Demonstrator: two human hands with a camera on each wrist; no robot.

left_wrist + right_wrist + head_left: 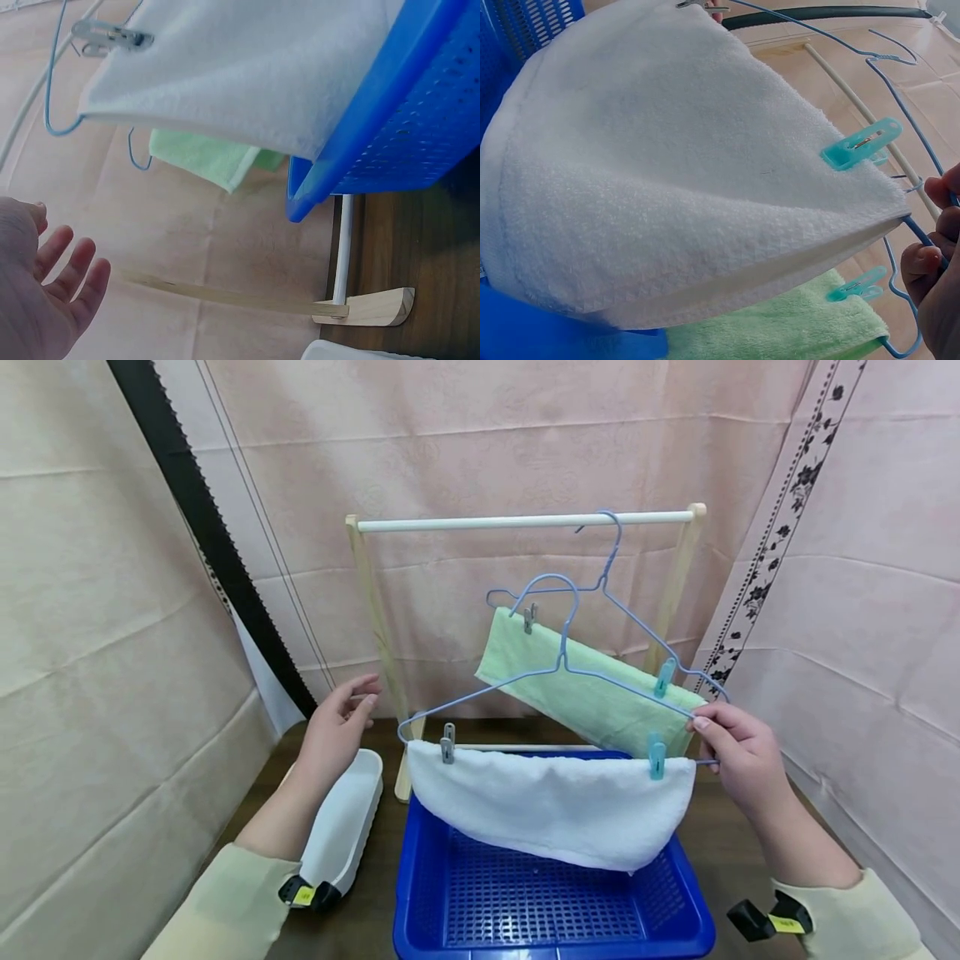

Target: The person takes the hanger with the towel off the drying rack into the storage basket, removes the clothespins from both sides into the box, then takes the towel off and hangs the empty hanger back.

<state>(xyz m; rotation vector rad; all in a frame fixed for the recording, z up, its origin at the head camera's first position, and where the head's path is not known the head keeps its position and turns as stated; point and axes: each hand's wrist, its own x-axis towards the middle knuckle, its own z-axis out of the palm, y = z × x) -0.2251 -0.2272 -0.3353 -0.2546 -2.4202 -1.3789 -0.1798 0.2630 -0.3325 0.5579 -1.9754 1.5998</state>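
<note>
My right hand [738, 756] grips the right end of a blue wire hanger [517, 679]. Folded over that hanger's lower bar is a white towel [555, 810], held by a grey clothespin [447, 743] at left and a teal clothespin [657, 757] at right. To the left of the hanger, my left hand [333, 727] is raised with relaxed fingers and holds nothing. Behind, a second blue hanger [637, 622] hooks over the rack's white rod [480, 522], tilted down to the right. It carries a green towel [585, 677] with two clothespins.
Below the white towel stands a blue plastic basket [540, 910] with a perforated bottom. A white tray [341, 827] lies left of it on the dark wooden table [378, 893]. The rack's wooden posts [375, 610] rise behind the basket, in front of pale cloth curtains [487, 452].
</note>
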